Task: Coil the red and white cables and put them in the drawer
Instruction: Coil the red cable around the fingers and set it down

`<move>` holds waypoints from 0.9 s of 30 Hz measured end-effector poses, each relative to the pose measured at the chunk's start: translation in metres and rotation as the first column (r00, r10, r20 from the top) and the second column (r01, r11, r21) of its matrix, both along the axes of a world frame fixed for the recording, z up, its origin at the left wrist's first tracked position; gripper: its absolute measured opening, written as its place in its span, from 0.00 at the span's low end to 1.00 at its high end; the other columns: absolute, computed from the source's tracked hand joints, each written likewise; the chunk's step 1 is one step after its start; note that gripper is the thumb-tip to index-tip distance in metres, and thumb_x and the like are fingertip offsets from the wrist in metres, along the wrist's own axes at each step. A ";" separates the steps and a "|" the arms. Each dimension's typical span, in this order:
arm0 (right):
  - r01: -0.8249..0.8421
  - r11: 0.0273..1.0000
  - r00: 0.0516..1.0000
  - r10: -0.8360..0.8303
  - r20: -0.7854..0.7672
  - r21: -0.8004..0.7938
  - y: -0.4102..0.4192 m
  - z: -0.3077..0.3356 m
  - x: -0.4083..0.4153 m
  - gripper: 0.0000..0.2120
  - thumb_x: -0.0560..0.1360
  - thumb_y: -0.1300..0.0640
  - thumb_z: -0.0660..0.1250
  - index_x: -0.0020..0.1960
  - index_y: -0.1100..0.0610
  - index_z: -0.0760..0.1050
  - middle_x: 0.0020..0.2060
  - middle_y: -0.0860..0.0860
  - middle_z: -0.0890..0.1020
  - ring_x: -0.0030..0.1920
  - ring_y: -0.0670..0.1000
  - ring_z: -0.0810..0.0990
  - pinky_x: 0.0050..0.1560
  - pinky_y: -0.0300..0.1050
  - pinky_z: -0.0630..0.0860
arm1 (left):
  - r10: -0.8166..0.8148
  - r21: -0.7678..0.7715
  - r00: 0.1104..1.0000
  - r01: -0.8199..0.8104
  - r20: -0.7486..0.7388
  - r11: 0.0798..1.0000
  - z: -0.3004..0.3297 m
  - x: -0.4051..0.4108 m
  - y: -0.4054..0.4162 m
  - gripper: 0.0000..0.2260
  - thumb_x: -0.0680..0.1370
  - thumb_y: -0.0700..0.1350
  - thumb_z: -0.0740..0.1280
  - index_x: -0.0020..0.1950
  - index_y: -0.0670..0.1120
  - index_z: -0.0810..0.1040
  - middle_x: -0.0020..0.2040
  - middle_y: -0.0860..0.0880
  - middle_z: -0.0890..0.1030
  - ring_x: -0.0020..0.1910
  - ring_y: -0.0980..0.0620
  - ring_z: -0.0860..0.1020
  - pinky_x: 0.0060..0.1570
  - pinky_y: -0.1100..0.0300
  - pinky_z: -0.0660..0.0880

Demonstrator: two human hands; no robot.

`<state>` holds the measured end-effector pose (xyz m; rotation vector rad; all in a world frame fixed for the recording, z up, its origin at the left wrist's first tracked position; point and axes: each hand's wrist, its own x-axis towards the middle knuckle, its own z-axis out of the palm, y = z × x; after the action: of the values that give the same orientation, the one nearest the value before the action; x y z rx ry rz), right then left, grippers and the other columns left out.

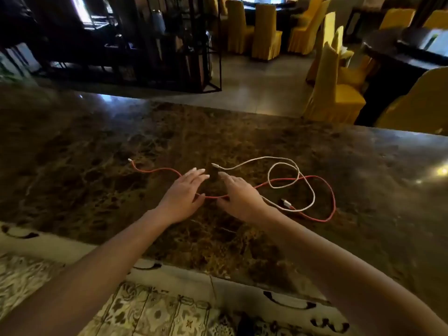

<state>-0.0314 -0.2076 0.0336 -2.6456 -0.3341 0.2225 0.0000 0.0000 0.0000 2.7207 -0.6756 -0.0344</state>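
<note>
The red cable (322, 187) is spread loose across the marble bench (97, 146), one plug far to the left, its big loop crossed by the white cable (286, 163) on the right. Neither is coiled; no drawer is seen. Both hands are laid low over the red strand's middle: the left hand (184, 192) with straight fingers, nothing held; whether the right hand (238, 195) pinches the strand cannot be told. If red is gathered first, the white loop is likely dragged along and knotted, since the two overlap.
</note>
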 end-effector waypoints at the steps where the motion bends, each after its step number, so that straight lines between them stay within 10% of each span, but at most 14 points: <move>1: -0.023 1.000 1.000 0.023 -0.007 -0.015 0.000 -0.004 0.005 0.37 0.80 0.50 0.69 0.83 0.54 0.55 0.80 0.53 0.67 0.80 0.56 0.64 0.78 0.54 0.66 | -0.001 -0.005 1.000 0.001 -0.021 1.000 -0.002 0.000 -0.001 0.25 0.83 0.50 0.65 0.80 0.53 0.63 0.82 0.51 0.60 0.82 0.51 0.55 0.80 0.48 0.58; 10: -0.150 0.969 0.987 0.159 0.035 -0.195 0.002 -0.029 0.022 0.14 0.80 0.45 0.66 0.62 0.51 0.78 0.60 0.50 0.82 0.64 0.55 0.79 0.66 0.55 0.69 | -0.004 0.052 1.000 0.003 0.017 0.999 -0.028 -0.002 0.011 0.22 0.80 0.54 0.69 0.73 0.50 0.74 0.77 0.48 0.70 0.80 0.47 0.63 0.78 0.40 0.61; 16: -0.065 0.946 0.996 0.041 0.084 0.316 -0.011 -0.002 0.025 0.06 0.83 0.57 0.65 0.52 0.57 0.79 0.46 0.51 0.83 0.49 0.55 0.82 0.53 0.55 0.80 | 0.037 -0.081 0.983 -0.022 0.182 0.997 -0.028 0.020 0.017 0.14 0.79 0.48 0.71 0.64 0.48 0.80 0.70 0.46 0.77 0.77 0.44 0.67 0.78 0.41 0.59; 20: 0.036 0.691 0.997 -0.076 0.023 0.722 -0.032 0.038 0.016 0.06 0.84 0.64 0.62 0.50 0.60 0.76 0.39 0.57 0.84 0.38 0.53 0.84 0.45 0.51 0.83 | 0.081 -0.206 0.974 -0.036 0.212 0.978 -0.022 0.038 0.021 0.10 0.80 0.46 0.71 0.59 0.44 0.83 0.63 0.46 0.82 0.73 0.44 0.74 0.76 0.45 0.62; 27: 0.051 0.452 0.982 -0.183 0.037 0.890 -0.058 0.084 -0.001 0.08 0.85 0.63 0.61 0.53 0.64 0.78 0.35 0.54 0.80 0.34 0.50 0.78 0.36 0.40 0.77 | -0.054 -0.473 0.996 0.083 0.074 0.877 0.010 0.037 0.004 0.14 0.84 0.53 0.62 0.55 0.47 0.84 0.49 0.55 0.86 0.47 0.62 0.82 0.57 0.49 0.81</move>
<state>-0.0320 -0.2654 0.1174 -1.5888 -0.2092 -0.1595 0.0375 0.0038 0.0102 2.2286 -0.6909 0.1745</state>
